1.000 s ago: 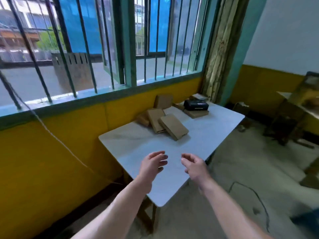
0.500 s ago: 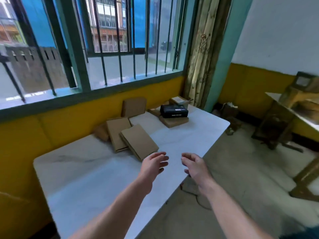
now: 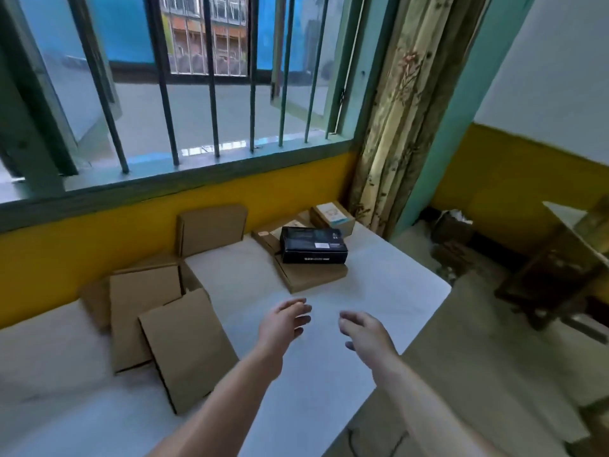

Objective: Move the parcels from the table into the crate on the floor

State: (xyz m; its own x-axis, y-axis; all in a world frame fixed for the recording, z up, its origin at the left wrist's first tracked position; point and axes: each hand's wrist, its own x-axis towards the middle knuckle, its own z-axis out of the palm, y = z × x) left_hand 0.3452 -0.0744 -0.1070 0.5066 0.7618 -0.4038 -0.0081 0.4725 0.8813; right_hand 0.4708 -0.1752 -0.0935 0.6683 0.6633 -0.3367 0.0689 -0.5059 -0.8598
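Several flat brown cardboard parcels lie on the white table (image 3: 379, 291). The nearest parcel (image 3: 188, 351) overlaps a second one (image 3: 141, 311), and a third (image 3: 212, 229) leans against the yellow wall. A black box (image 3: 313, 249) sits on another flat brown parcel (image 3: 313, 277), with a small white-topped box (image 3: 333, 216) behind it. My left hand (image 3: 283, 324) and my right hand (image 3: 365, 331) hover over the table, both empty with loosely spread fingers. The crate is out of sight.
A barred window runs above the yellow wall behind the table. A patterned curtain (image 3: 398, 127) hangs at the table's far right corner. Bare concrete floor (image 3: 478, 351) lies to the right, with a dark wooden stand (image 3: 560, 268) and clutter (image 3: 451, 232) by the wall.
The view has closed in on the table and swung right, so the parcels now sit nearer and lower left. Both hands stay raised and empty.
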